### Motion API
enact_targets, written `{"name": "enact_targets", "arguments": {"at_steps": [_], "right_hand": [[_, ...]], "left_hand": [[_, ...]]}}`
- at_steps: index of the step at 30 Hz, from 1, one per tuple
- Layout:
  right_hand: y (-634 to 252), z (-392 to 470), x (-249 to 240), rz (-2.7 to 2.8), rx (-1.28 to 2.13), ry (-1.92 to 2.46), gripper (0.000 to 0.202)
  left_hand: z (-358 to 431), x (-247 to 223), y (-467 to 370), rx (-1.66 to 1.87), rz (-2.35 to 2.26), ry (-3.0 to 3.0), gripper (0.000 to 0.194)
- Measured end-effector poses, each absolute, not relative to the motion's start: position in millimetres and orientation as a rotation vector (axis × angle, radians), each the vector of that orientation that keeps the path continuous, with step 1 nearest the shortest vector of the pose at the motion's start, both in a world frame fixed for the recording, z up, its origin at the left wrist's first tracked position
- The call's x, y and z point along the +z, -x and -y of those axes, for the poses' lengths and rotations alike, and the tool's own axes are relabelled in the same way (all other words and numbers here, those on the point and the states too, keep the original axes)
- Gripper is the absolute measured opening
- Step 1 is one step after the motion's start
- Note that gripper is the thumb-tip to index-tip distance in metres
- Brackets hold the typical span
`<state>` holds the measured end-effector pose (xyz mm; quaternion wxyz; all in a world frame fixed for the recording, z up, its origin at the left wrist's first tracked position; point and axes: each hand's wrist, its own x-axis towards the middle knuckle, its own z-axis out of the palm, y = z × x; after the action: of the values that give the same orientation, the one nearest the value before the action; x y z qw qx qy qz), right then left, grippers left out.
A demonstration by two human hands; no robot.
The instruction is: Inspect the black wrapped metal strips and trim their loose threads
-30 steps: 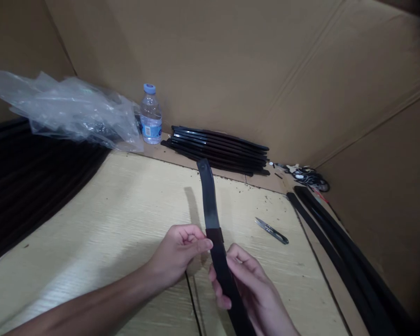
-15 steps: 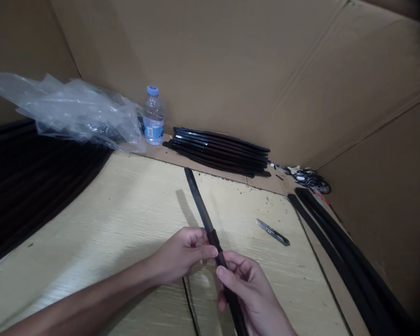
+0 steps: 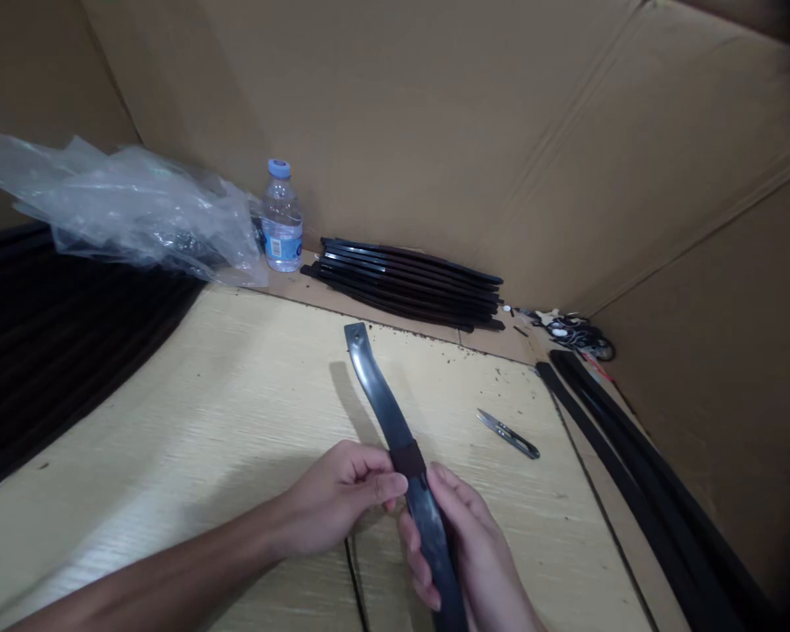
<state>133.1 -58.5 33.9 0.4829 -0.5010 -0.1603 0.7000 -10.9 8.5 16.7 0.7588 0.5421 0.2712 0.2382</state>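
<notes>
A long black strip [image 3: 383,405] slants from the middle of the table down to the bottom edge, its glossy broad face turned up, with a small hole at the far end. Around it sits a dull dark band [image 3: 408,460]. My left hand [image 3: 342,491] pinches the strip's left edge just at the band, thumb on top. Below the band, my right hand [image 3: 464,544] wraps the strip from the right, fingertips showing on its left side. Small thread snips [image 3: 508,434] lie on the table to the right.
Along the back stand a water bottle [image 3: 282,219] and a stack of black strips [image 3: 412,283], with clear plastic [image 3: 151,211] at left. Long dark strips [image 3: 59,351] cover the left side; more [image 3: 632,465] lie right. Cardboard walls [image 3: 395,114] enclose the table [image 3: 204,421].
The strip has rolled from its narrow edge to its broad glossy face. My right hand has turned with it, its thumb no longer on top. The view has shifted slightly.
</notes>
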Motion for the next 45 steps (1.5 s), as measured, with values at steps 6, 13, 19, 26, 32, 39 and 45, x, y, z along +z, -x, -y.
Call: {"name": "enact_targets", "arguments": {"at_steps": [6, 13, 19, 26, 32, 39, 45], "right_hand": [[-134, 60, 33, 0.439, 1.699, 1.266, 0.035], [-135, 59, 36, 0.393, 1.681, 1.000, 0.028], [-137, 62, 44, 0.440, 1.775, 1.024, 0.036], [-142, 65, 26, 0.569, 1.906, 1.035, 0.037], [-138, 65, 34, 0.619, 1.905, 0.839, 0.034], [-143, 61, 32, 0.431, 1.803, 0.837, 0.017], [-138, 61, 33, 0.547, 1.755, 0.929, 0.038]], "left_hand": [[-4, 15, 11, 0.526, -0.599, -1.229, 0.036], [-6, 24, 9, 0.620, -0.698, -1.121, 0.036], [-8, 21, 11, 0.625, -0.614, -1.062, 0.042], [-7, 18, 16, 0.539, -0.604, -1.138, 0.042], [-7, 24, 15, 0.481, -0.481, -1.037, 0.035], [-13, 21, 13, 0.651, -0.698, -1.138, 0.036], [-10, 16, 9, 0.656, -0.562, -1.032, 0.034]]}}
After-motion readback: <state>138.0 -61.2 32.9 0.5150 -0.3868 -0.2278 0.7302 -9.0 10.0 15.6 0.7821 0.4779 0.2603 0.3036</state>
